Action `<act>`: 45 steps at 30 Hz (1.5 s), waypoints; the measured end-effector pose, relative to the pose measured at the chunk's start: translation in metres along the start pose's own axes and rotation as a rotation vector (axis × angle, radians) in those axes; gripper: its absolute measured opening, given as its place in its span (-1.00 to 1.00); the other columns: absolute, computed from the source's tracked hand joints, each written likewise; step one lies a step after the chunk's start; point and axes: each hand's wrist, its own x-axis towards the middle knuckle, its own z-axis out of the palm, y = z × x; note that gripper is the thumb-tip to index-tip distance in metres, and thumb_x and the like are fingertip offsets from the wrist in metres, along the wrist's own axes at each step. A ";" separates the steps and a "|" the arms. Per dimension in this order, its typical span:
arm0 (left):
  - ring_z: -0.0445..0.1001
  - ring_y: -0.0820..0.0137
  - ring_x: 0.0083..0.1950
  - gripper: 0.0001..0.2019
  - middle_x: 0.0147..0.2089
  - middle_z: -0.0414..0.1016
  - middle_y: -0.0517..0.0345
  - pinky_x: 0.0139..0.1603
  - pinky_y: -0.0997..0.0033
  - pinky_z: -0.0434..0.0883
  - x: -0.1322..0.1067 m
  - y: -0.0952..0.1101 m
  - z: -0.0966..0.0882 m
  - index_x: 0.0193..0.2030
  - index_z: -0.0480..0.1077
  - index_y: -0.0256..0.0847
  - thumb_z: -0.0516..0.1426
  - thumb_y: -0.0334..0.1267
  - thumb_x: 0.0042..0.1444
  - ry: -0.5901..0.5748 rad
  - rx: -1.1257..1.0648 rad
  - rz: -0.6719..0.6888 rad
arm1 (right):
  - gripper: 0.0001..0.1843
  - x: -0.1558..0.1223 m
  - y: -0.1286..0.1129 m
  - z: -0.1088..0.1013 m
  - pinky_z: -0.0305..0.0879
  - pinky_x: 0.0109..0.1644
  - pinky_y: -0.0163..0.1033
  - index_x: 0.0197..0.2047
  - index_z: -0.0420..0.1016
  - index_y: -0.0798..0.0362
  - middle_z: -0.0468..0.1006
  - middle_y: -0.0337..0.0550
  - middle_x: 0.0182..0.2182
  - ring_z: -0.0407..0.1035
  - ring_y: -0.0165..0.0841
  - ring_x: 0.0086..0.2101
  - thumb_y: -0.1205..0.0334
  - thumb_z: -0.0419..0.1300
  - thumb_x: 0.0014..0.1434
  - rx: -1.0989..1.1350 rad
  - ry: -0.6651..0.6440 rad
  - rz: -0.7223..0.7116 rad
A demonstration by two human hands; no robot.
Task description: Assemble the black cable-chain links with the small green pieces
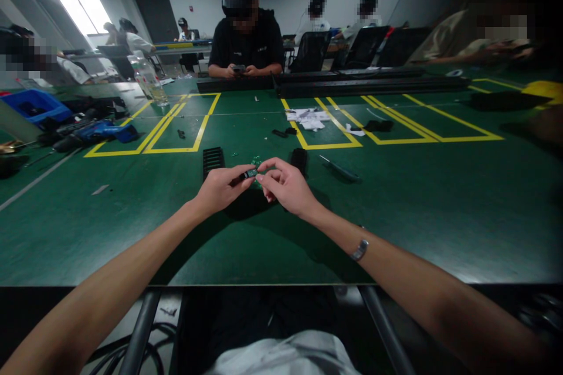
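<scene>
My left hand [222,187] is closed, thumb and fingers pinching a small black part with a green circuit board [250,174] at its end. Close against that end is my right hand [284,184], its thumb and index fingertips drawn together in a pinch. Whatever lies between those fingertips is too small to make out. Small green pieces [256,160] lie on the table just behind the hands. A black slotted holder [213,159] sits beyond my left hand. Behind my right hand is a black block [299,159], partly hidden, with a screwdriver [341,169] to its right.
The green table [132,240] has yellow taped outlines. Crumpled white paper [310,118] and small black parts [284,132] lie farther back. At left are a power drill [94,130], a blue bin [37,106] and a clear bottle [153,85]. A person [246,41] sits opposite, behind long black rails [369,85].
</scene>
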 end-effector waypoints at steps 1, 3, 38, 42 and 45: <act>0.42 0.54 -0.48 -0.69 -0.31 0.61 0.08 -0.42 0.57 0.31 0.000 0.000 0.000 0.05 0.51 -0.27 0.15 -0.14 0.28 0.000 0.003 -0.003 | -0.76 0.000 0.000 0.000 0.23 -0.56 -0.38 -0.12 0.33 0.04 0.40 -0.37 -0.60 0.27 -0.47 -0.63 0.10 0.24 0.27 -0.002 -0.003 0.000; 0.42 0.54 -0.48 -0.68 -0.31 0.61 0.09 -0.42 0.58 0.31 0.000 0.000 -0.001 0.05 0.50 -0.27 0.15 -0.13 0.28 0.000 0.010 -0.010 | -0.75 0.000 0.000 0.001 0.23 -0.56 -0.38 -0.10 0.32 0.04 0.39 -0.37 -0.59 0.27 -0.46 -0.62 0.10 0.24 0.27 -0.005 -0.012 -0.004; 0.25 0.56 -0.55 -0.64 -0.53 0.30 0.25 -0.58 0.60 0.16 0.006 0.010 0.000 0.10 0.46 -0.26 0.14 -0.10 0.26 -0.120 -0.660 -0.382 | -0.75 0.006 0.009 -0.019 0.18 -0.38 -0.30 0.01 0.46 0.04 0.39 -0.32 -0.51 0.27 -0.42 -0.51 0.13 0.19 0.31 -0.486 -0.037 -0.269; 0.14 0.61 -0.62 -0.62 -0.55 0.18 0.33 -0.65 0.61 0.02 0.007 0.012 0.007 0.13 0.40 -0.25 0.18 -0.12 0.23 -0.139 -0.952 -0.546 | -0.74 0.003 0.007 -0.016 0.19 -0.37 -0.29 0.04 0.42 0.03 0.35 -0.34 -0.54 0.27 -0.41 -0.53 0.14 0.17 0.31 -0.479 -0.002 -0.247; 0.14 0.63 -0.62 -0.61 -0.52 0.21 0.32 -0.65 0.60 0.01 0.007 0.015 0.008 0.12 0.40 -0.23 0.22 -0.14 0.19 -0.137 -1.010 -0.568 | -0.76 0.001 0.006 -0.014 0.17 -0.38 -0.29 0.02 0.40 0.04 0.34 -0.35 -0.54 0.26 -0.42 -0.53 0.16 0.16 0.31 -0.469 0.002 -0.247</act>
